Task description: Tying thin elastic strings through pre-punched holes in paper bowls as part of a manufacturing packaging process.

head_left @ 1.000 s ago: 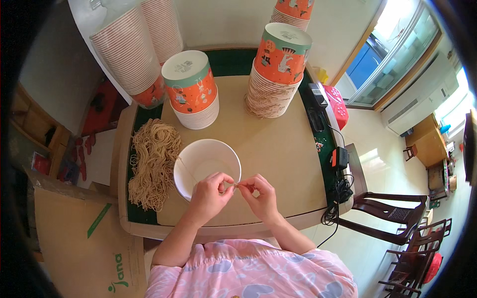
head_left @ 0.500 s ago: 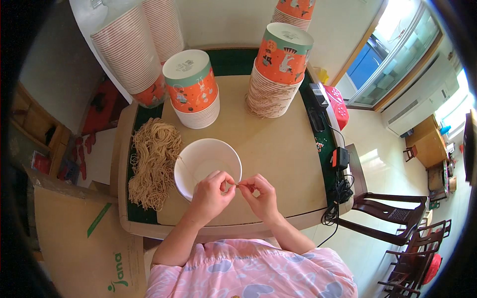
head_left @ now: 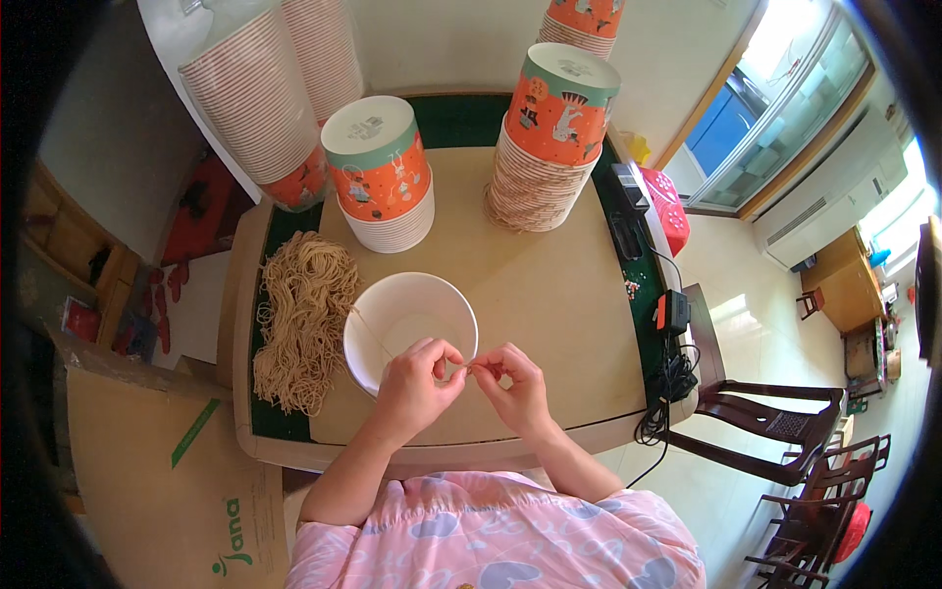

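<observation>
A white paper bucket stands mouth up in front of me, its inside showing. A thin beige string runs over its left rim and across its mouth toward my left hand. That hand is closed in a pinch at the bucket's near right rim. Close beside it, my right hand pinches too, the fingertips of both almost meeting. A tiny bit of string seems to be between them, mostly hidden by the fingers. Left of the bucket lies a loose heap of beige string.
Behind the bucket are upside-down stacks of orange-and-green paper buckets, one at left and a taller one at right. Bagged bucket stacks stand at the far left. Black cables lie along the table's right edge, near a wooden chair.
The string across the bucket's mouth shows more plainly now. Both hands keep nearly the same place and pinch.
</observation>
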Demonstrator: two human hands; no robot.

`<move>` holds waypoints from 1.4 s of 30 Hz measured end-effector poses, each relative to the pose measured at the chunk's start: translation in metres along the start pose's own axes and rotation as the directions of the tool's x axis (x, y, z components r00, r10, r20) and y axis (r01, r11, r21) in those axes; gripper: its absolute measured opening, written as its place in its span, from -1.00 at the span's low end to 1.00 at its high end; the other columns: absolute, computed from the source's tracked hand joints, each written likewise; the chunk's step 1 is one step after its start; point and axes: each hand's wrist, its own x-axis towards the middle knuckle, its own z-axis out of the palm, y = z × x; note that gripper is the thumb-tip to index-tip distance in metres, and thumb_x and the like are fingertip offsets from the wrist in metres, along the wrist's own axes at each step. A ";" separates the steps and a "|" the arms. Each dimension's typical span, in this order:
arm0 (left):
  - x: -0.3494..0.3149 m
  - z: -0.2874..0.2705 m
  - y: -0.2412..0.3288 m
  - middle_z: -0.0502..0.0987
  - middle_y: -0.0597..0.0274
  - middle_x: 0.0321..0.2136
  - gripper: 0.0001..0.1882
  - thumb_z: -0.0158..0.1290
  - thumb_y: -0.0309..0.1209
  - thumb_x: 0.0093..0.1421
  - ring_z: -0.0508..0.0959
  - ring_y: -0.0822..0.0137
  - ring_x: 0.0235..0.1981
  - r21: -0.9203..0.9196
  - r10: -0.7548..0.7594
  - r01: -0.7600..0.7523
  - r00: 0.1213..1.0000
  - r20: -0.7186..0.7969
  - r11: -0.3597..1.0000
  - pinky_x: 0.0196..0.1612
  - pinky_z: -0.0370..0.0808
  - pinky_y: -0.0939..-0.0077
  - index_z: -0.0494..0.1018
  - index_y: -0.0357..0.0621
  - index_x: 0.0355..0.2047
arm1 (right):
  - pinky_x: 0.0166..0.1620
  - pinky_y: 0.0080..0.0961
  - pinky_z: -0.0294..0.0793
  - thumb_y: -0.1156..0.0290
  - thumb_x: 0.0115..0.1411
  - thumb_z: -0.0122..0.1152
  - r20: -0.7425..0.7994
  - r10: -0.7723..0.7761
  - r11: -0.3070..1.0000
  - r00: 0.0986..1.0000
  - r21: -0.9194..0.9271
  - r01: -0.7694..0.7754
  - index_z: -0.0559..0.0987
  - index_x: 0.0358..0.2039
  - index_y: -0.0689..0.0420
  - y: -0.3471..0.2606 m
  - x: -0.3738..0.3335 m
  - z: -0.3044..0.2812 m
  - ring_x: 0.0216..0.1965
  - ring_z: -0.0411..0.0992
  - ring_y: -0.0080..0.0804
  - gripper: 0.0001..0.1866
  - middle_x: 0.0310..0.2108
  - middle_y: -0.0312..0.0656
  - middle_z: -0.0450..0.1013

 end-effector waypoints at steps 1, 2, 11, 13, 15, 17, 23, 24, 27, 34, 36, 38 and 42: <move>0.000 0.000 0.000 0.41 0.22 -0.58 -0.87 0.18 -0.50 -0.02 0.43 0.34 -0.58 0.011 -0.008 0.008 1.000 0.023 1.000 -0.48 0.40 0.44 0.45 -0.18 -0.45 | -0.36 -0.66 0.38 0.63 0.06 0.22 -0.002 0.004 1.000 1.000 0.001 -0.004 0.55 -0.42 0.21 0.001 0.000 0.000 -0.45 0.37 -0.61 -0.94 -0.45 -0.29 0.45; -0.001 -0.001 0.000 0.44 0.21 -0.56 -0.86 0.19 -0.45 -0.01 0.46 0.29 -0.57 0.023 -0.016 0.015 0.999 0.045 1.000 -0.46 0.43 0.38 0.44 -0.17 -0.47 | -0.36 -0.66 0.38 0.63 0.06 0.22 -0.001 0.004 1.000 1.000 0.001 -0.004 0.55 -0.42 0.21 0.001 0.000 0.000 -0.45 0.37 -0.61 -0.94 -0.45 -0.29 0.45; -0.002 0.001 0.000 0.44 0.21 -0.55 -0.83 0.21 -0.41 -0.02 0.47 0.28 -0.55 0.032 -0.024 0.022 0.998 0.062 0.999 -0.45 0.43 0.37 0.43 -0.15 -0.48 | -0.35 -0.66 0.38 0.64 0.06 0.21 -0.004 -0.003 1.000 1.000 -0.008 0.003 0.56 -0.41 0.20 -0.001 0.001 0.000 -0.44 0.37 -0.61 -0.93 -0.45 -0.29 0.45; -0.002 0.001 0.001 0.44 0.21 -0.55 -0.84 0.21 -0.42 -0.02 0.47 0.28 -0.55 0.033 -0.028 0.026 0.998 0.062 0.999 -0.45 0.43 0.37 0.44 -0.15 -0.48 | -0.34 -0.66 0.38 0.64 0.07 0.21 -0.010 0.004 1.000 1.000 0.003 -0.004 0.56 -0.41 0.20 -0.001 0.001 0.000 -0.44 0.37 -0.61 -0.93 -0.45 -0.29 0.45; -0.002 0.001 0.000 0.43 0.21 -0.56 -0.84 0.21 -0.42 -0.02 0.47 0.28 -0.55 0.034 -0.034 0.032 0.998 0.058 0.999 -0.45 0.43 0.37 0.44 -0.15 -0.48 | -0.34 -0.66 0.38 0.64 0.07 0.21 -0.011 0.003 1.000 1.000 0.004 -0.003 0.56 -0.41 0.20 -0.002 0.001 0.001 -0.44 0.36 -0.61 -0.93 -0.46 -0.29 0.45; -0.001 0.001 -0.001 0.43 0.21 -0.57 -0.86 0.20 -0.44 -0.02 0.47 0.28 -0.55 0.040 -0.015 0.013 0.999 0.048 0.999 -0.45 0.43 0.38 0.45 -0.15 -0.47 | -0.34 -0.66 0.38 0.63 0.07 0.21 -0.012 0.002 1.000 1.000 0.005 -0.002 0.56 -0.42 0.20 -0.003 0.002 0.001 -0.44 0.36 -0.61 -0.93 -0.46 -0.29 0.45; 0.000 0.003 -0.003 0.42 0.21 -0.58 -0.91 0.16 -0.51 -0.01 0.47 0.30 -0.57 0.006 -0.008 0.008 1.000 0.011 1.000 -0.46 0.43 0.40 0.48 -0.17 -0.47 | -0.34 -0.66 0.37 0.62 0.07 0.22 -0.002 0.006 1.000 1.000 -0.001 -0.006 0.55 -0.42 0.21 -0.004 0.002 0.000 -0.43 0.36 -0.61 -0.94 -0.47 -0.30 0.44; 0.000 0.003 -0.003 0.42 0.21 -0.58 -0.91 0.16 -0.51 -0.01 0.47 0.30 -0.57 0.005 -0.007 0.007 1.000 0.011 1.000 -0.46 0.43 0.40 0.48 -0.17 -0.47 | -0.34 -0.67 0.37 0.62 0.08 0.22 0.008 0.005 1.000 1.000 0.004 -0.005 0.55 -0.41 0.21 -0.002 0.002 0.000 -0.44 0.36 -0.62 -0.95 -0.46 -0.30 0.44; 0.001 0.003 -0.004 0.42 0.21 -0.58 -0.92 0.16 -0.53 0.00 0.46 0.31 -0.57 -0.005 -0.020 0.020 1.000 0.014 1.000 -0.47 0.43 0.41 0.48 -0.17 -0.46 | -0.35 -0.69 0.35 0.61 0.11 0.20 0.027 0.037 0.998 0.999 0.059 -0.038 0.53 -0.39 0.23 0.003 0.002 0.001 -0.45 0.35 -0.65 -0.96 -0.45 -0.31 0.46; 0.004 0.002 -0.005 0.43 0.22 -0.58 -0.91 0.18 -0.51 -0.01 0.45 0.34 -0.57 -0.045 -0.060 0.061 0.998 0.025 0.997 -0.47 0.42 0.45 0.49 -0.18 -0.47 | -0.30 -0.73 0.38 0.51 0.21 0.16 0.211 0.221 0.874 0.952 0.390 -0.290 0.53 -0.29 0.26 0.010 0.003 -0.004 -0.36 0.40 -0.70 -0.90 -0.38 -0.35 0.49; 0.005 0.001 -0.005 0.43 0.22 -0.58 -0.91 0.19 -0.51 -0.01 0.45 0.35 -0.57 -0.067 -0.091 0.093 0.995 0.026 0.993 -0.47 0.41 0.46 0.49 -0.19 -0.48 | -0.29 -0.74 0.38 0.51 0.21 0.16 0.227 0.228 0.864 0.947 0.400 -0.304 0.52 -0.29 0.26 0.011 0.004 -0.005 -0.36 0.40 -0.71 -0.90 -0.38 -0.36 0.48; 0.004 0.001 -0.007 0.45 0.22 -0.57 -0.91 0.19 -0.51 0.00 0.45 0.38 -0.58 -0.074 -0.071 0.073 0.997 0.036 0.995 -0.48 0.41 0.49 0.50 -0.21 -0.48 | -0.28 -0.75 0.38 0.51 0.22 0.16 0.244 0.234 0.855 0.941 0.410 -0.319 0.52 -0.28 0.26 0.012 0.004 -0.006 -0.36 0.40 -0.72 -0.90 -0.38 -0.38 0.48; 0.002 0.003 -0.016 0.46 0.24 -0.56 -0.92 0.20 -0.49 0.01 0.45 0.42 -0.59 -0.158 -0.062 0.067 0.997 0.037 0.985 -0.50 0.40 0.52 0.53 -0.23 -0.49 | -0.29 -0.78 0.37 0.51 0.22 0.16 0.251 0.238 0.839 0.938 0.433 -0.329 0.52 -0.29 0.26 0.012 0.005 -0.006 -0.36 0.39 -0.74 -0.90 -0.39 -0.39 0.48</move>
